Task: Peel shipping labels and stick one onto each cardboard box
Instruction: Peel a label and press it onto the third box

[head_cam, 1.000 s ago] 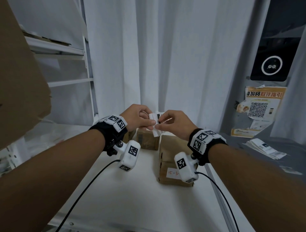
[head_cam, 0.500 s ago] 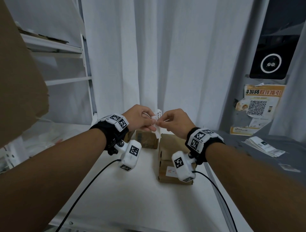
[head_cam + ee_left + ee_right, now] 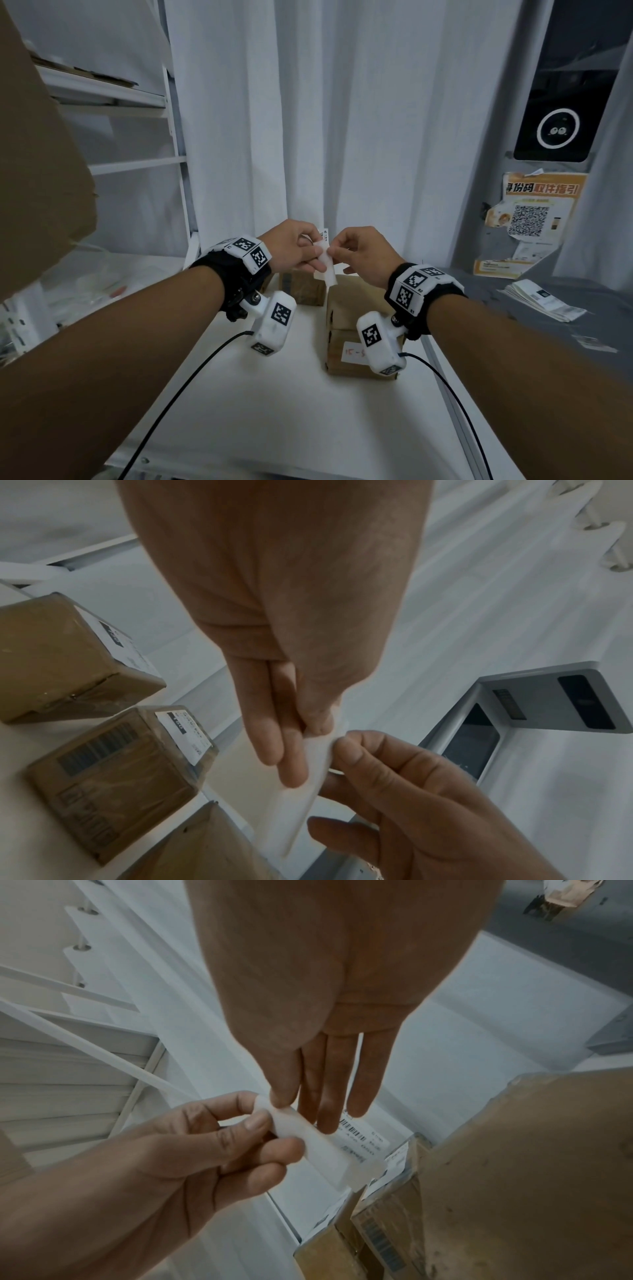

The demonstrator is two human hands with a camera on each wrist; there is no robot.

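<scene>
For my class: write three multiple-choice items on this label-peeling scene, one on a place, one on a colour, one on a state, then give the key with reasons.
1. Where is the label strip?
A. between both hands
B. flat on the table
C. on the shelf

2. What colour is the table?
A. white
B. red
C. black

3. What is the left hand doing?
A. pinching the strip
B. resting open on a box
C. hanging idle

Key: 1 A, the right hand and left hand both hold it above the cardboard boxes; 2 A, its surface is plain white; 3 A, thumb and fingers close on the strip.
</scene>
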